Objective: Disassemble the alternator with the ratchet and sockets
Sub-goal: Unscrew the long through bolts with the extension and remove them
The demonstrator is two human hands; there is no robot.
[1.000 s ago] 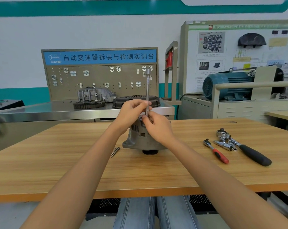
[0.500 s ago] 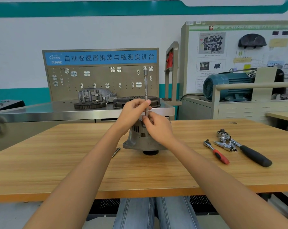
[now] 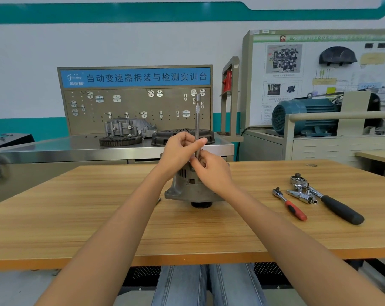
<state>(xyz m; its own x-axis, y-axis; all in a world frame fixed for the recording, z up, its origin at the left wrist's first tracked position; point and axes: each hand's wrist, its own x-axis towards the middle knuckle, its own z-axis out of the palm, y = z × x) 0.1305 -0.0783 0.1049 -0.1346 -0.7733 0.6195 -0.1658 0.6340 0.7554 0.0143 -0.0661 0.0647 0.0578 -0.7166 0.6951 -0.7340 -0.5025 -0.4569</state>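
Both hands hide the alternator's (image 3: 188,188) top; left hand (image 3: 179,151) and right hand (image 3: 211,171) fingers curl round a slim, upright steel extension bar (image 3: 197,122); its lower end is unseen.

Two hands, the left hand (image 3: 178,151) and the right hand (image 3: 211,170), met at centre frame over one alternator (image 3: 188,186), around one upright extension bar (image 3: 197,120). At right lay two ratchets, a red-handled ratchet (image 3: 291,205) and a black-handled ratchet (image 3: 333,202), beside one cluster of sockets (image 3: 302,194).
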